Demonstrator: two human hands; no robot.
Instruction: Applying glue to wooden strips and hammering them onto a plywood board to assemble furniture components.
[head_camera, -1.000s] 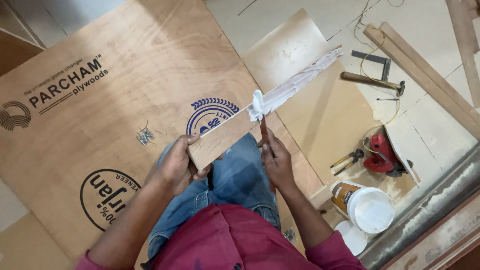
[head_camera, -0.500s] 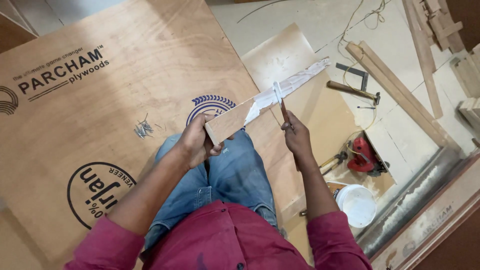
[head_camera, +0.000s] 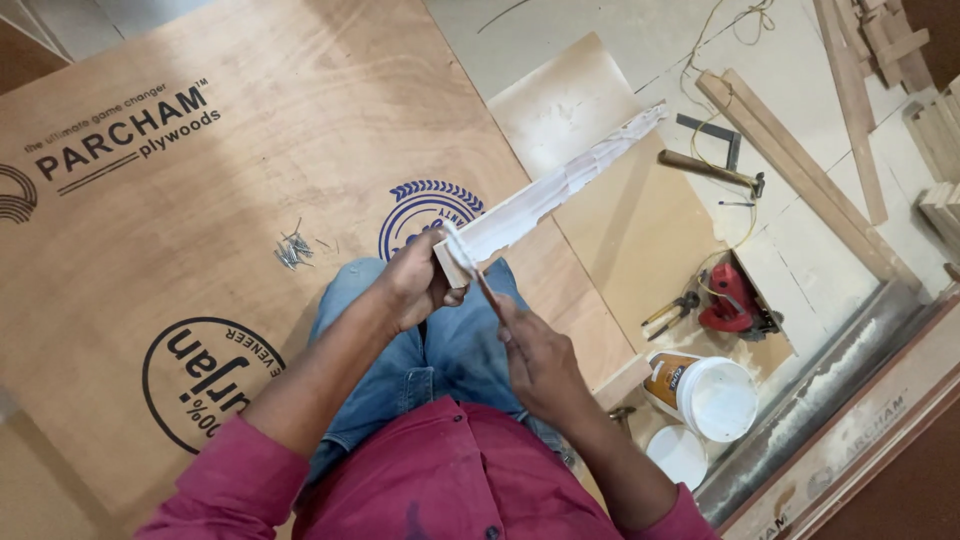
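You hold a long wooden strip coated with white glue, slanting from the middle of the view up toward 2 o'clock. You appear to be in the spreading step: the glue covers most of the upper face, and the near end is being worked now. The next move likely calls for even cover at that near end without smearing your fingers.

Your left hand is clenched around the strip's near end, wrist bent, forearm coming in from 7 o'clock. Your right hand grips a thin stick, tip touching the glued end, forearm entering from 5 o'clock.

Below lies a large plywood sheet with a small heap of nails at 9 o'clock. A white glue tub sits at 4 o'clock, a hammer at 2 o'clock, a red power tool at 3 o'clock.
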